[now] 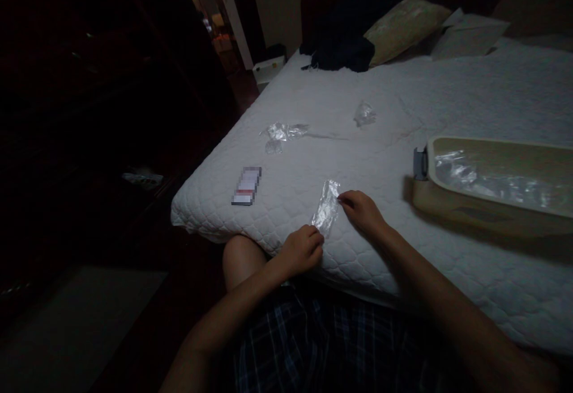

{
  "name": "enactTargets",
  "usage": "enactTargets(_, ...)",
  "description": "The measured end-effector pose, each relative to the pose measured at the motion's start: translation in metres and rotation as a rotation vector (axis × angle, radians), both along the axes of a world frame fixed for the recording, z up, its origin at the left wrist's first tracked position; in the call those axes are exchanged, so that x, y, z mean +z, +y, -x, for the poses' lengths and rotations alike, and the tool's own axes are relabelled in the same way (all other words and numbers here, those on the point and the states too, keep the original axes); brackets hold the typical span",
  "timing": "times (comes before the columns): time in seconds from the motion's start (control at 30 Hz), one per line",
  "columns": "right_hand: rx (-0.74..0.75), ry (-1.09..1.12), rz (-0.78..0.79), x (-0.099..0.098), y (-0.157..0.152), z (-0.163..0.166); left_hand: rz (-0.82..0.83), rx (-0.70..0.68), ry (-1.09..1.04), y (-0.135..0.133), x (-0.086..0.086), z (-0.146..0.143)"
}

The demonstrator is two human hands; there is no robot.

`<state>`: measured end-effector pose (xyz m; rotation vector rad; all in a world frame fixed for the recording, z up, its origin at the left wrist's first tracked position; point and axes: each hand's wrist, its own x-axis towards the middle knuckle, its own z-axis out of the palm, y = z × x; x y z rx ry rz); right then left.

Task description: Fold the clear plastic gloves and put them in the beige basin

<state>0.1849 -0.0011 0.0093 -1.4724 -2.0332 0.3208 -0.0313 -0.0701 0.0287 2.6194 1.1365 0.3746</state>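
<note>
A clear plastic bag (327, 205), folded into a narrow strip, lies on the white quilted bed in front of me. My left hand (303, 248) has its fingers closed at the strip's near end. With thumb and fingertips pinched together, my right hand (362, 209) grips the strip's right edge near the far end. Just beyond and to the left is a flat phone-like thing (247, 186), its surface blurred out. Farther back, crumpled clear plastic (282, 133) rests on the bed, and another crumpled clear piece (364, 114) sits to its right.
At the right stands a beige storage bin (474, 208) with a grey latch, holding clear plastic. Pillows (409, 26) and dark cloth (342, 35) are heaped at the head of the bed (483, 95). A white box (268, 70) stands by the bed's far left side. The floor on the left is dark.
</note>
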Motion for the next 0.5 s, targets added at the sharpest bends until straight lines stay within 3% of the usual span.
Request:
enactTargets(0.2, 0.090, 0.086, -0.079, -0.001, 0.003, 0.003, -0.063, -0.031, -0.005, -0.005, 0.003, 0.006)
enactTargets(0.5, 0.207, -0.140, -0.185, 0.004, -0.028, -0.003, -0.099, 0.094, 0.023, 0.042, -0.014, 0.036)
